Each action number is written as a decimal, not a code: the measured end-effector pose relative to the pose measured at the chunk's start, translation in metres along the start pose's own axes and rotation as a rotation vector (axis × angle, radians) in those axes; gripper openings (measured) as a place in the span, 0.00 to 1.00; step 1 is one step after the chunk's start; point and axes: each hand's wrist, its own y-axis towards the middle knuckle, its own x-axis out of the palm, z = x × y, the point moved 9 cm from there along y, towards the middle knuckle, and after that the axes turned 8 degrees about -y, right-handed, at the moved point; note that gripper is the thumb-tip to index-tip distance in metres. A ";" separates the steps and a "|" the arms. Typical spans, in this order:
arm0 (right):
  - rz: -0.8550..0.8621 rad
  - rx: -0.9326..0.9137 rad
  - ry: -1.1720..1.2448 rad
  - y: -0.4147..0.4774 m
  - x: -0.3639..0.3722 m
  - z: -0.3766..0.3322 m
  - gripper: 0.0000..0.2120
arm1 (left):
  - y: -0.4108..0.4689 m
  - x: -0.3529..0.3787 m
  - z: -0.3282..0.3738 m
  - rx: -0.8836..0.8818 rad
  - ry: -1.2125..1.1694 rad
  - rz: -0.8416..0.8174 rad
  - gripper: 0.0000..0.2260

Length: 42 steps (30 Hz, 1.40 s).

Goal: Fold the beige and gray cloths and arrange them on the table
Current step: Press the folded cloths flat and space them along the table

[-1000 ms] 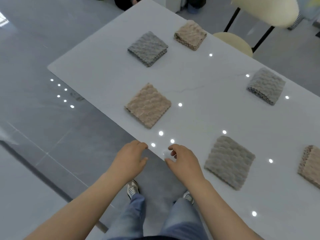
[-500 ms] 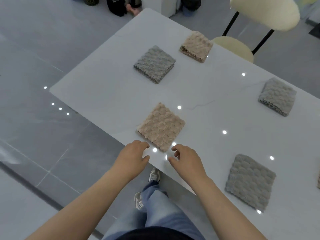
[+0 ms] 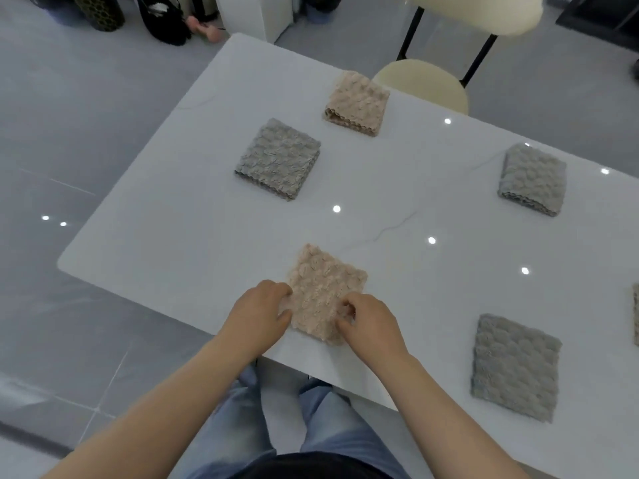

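Note:
A folded beige cloth (image 3: pixel 325 288) lies near the front edge of the white table (image 3: pixel 193 223). My left hand (image 3: pixel 257 314) rests on its left near corner and my right hand (image 3: pixel 368 323) on its right near corner, fingers curled onto the fabric. A folded gray cloth (image 3: pixel 278 159) sits further back, with a second folded beige cloth (image 3: pixel 358 103) behind it. Another folded gray cloth (image 3: pixel 532 179) lies at the right, and a flatter gray cloth (image 3: pixel 515 366) near the front right. A sliver of one more beige cloth (image 3: pixel 635 319) shows at the right border.
A cream chair (image 3: pixel 422 81) stands at the table's far side. Dark bags (image 3: pixel 166 19) and a white cabinet (image 3: pixel 252 12) stand on the gray tiled floor beyond the far left corner. The table's left edge runs diagonally past the cloths.
I have stepped left along the table; both hands moved forward from the table edge onto the near beige cloth and now touch its near corners.

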 end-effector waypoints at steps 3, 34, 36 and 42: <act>0.067 0.111 0.039 -0.002 0.001 0.002 0.09 | 0.015 -0.007 -0.004 0.068 0.038 -0.076 0.16; 0.059 0.207 0.161 0.005 0.043 0.016 0.38 | 0.048 0.033 -0.013 0.144 0.011 -0.365 0.36; 0.066 0.206 0.160 0.006 0.042 0.016 0.38 | 0.048 0.035 -0.013 0.135 -0.013 -0.359 0.37; 0.067 0.204 0.166 0.009 0.038 0.019 0.38 | 0.050 0.037 -0.011 0.154 -0.038 -0.333 0.37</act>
